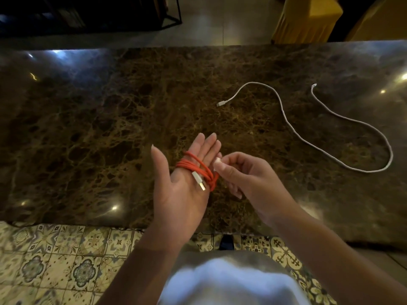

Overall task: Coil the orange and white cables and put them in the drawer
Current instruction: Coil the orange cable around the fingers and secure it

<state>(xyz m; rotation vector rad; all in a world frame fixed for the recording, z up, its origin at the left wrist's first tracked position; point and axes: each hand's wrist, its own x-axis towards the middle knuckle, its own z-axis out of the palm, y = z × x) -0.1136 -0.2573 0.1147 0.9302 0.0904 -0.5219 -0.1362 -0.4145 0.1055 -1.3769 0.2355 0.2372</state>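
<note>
The orange cable [199,167] is wound in several loops around the fingers of my left hand [180,186], which is held palm up with fingers straight over the marble table [88,128]. One white plug of the cable lies across that palm. My right hand [240,175] pinches the cable's other white end between thumb and fingertips, right beside the coil. The white cable [293,128] lies loose and uncoiled on the table at the right, apart from both hands. No drawer is in view.
The table's near edge runs just in front of my body, with patterned floor tiles [55,260] below. Beyond the far edge stand a dark metal frame [171,16] and yellow-covered furniture [308,16].
</note>
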